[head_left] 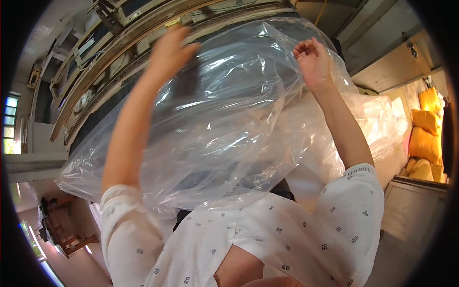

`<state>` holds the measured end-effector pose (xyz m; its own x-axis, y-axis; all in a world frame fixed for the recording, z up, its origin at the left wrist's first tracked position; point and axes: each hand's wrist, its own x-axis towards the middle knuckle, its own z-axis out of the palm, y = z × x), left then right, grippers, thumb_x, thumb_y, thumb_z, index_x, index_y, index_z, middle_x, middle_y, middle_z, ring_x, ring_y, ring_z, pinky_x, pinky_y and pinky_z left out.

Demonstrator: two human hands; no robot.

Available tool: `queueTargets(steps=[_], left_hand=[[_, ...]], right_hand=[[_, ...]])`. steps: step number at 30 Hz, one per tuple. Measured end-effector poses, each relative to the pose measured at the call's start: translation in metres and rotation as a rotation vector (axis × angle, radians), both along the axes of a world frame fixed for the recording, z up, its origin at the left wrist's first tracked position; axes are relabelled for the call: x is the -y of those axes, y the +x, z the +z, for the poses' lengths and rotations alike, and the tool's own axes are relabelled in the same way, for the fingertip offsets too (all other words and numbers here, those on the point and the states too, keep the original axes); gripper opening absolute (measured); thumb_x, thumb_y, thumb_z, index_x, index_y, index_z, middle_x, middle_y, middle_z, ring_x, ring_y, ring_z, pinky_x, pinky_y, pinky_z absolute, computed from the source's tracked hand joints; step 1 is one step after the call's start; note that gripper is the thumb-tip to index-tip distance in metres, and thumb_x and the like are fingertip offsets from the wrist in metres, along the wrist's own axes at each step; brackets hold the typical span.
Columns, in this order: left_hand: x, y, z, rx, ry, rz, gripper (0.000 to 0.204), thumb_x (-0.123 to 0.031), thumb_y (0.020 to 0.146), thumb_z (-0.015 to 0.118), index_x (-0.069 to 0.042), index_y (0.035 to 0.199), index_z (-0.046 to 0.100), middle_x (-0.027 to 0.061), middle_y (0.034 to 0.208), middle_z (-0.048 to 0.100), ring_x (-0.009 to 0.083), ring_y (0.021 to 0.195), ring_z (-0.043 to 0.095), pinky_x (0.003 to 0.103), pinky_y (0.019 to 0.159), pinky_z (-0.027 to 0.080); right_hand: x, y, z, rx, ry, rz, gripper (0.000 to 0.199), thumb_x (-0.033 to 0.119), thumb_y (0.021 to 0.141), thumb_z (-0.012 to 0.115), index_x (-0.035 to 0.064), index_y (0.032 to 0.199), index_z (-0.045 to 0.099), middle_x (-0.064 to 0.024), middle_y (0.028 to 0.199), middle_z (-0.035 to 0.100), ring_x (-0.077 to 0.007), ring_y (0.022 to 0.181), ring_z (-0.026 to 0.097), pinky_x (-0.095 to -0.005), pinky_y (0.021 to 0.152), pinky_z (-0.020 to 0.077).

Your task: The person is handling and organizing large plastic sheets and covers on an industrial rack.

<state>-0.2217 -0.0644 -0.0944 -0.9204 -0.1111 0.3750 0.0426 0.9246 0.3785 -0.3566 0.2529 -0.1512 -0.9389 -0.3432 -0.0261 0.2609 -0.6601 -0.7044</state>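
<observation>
Much of the middle of the frame is veiled by a large clear plastic bag [224, 124], crinkled and glossy, with white glare streaks running across its folds. Through it a dark, rounded bulk shows only as a grey-black mass, and what it is cannot be made out. The left hand [169, 50] is raised in the upper centre-left, motion-blurred, fingers spread and extended; it seems to lie flat against the upper edge of the film, though whether it pinches anything cannot be told. The right hand [311, 57] sits in the upper centre-right, fingers curled into a loose fist that bunches the bag's rim. The film stretches between the two hands and sags down toward the lower centre, over the person's white patterned short sleeves [306, 229]. Wooden frames [110, 43] curve across the upper left, bent by the lens. Yellow cushions [425, 138] are stacked at the right edge, partly cut off by the dark rim
</observation>
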Motion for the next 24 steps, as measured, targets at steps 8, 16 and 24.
queueTargets(steps=[8, 16, 24], left_hand=[[-0.098, -0.05, -0.049, -0.117, 0.768, -0.158, 0.022, -0.021, 0.086, 0.053, -0.001, 0.078, 0.058, 0.0027, 0.06, 0.05, 0.0107, 0.058, 0.049, 0.026, 0.055, 0.04], [0.035, 0.206, -0.048, -0.168, 0.466, 0.461, 0.017, -0.015, 0.089, 0.052, -0.002, 0.093, 0.061, -0.0041, 0.076, 0.053, 0.0041, 0.067, 0.045, 0.019, 0.058, 0.037], [0.178, 0.654, 0.045, -0.096, -0.352, 1.364, 0.038, -0.031, 0.089, 0.046, 0.0, 0.106, 0.06, 0.0135, 0.105, 0.061, 0.0256, 0.094, 0.058, 0.032, 0.083, 0.044]], right_hand=[[0.024, -0.058, 0.025, -1.56, 1.134, -0.84, 0.017, 0.016, 0.076, 0.057, 0.0058, 0.09, 0.054, -0.008, 0.084, 0.054, -0.0205, 0.079, 0.052, -0.0306, 0.072, 0.0417], [0.059, 0.0, 0.016, -1.652, 1.519, -0.308, 0.022, 0.003, 0.067, 0.054, 0.0125, 0.086, 0.06, -0.0031, 0.086, 0.057, -0.025, 0.087, 0.055, -0.0371, 0.069, 0.0453], [0.013, 0.104, 0.026, -1.485, 1.168, -0.146, 0.021, 0.006, 0.073, 0.055, 0.0137, 0.093, 0.058, -0.0021, 0.09, 0.057, -0.0248, 0.08, 0.058, -0.0359, 0.063, 0.0472]])
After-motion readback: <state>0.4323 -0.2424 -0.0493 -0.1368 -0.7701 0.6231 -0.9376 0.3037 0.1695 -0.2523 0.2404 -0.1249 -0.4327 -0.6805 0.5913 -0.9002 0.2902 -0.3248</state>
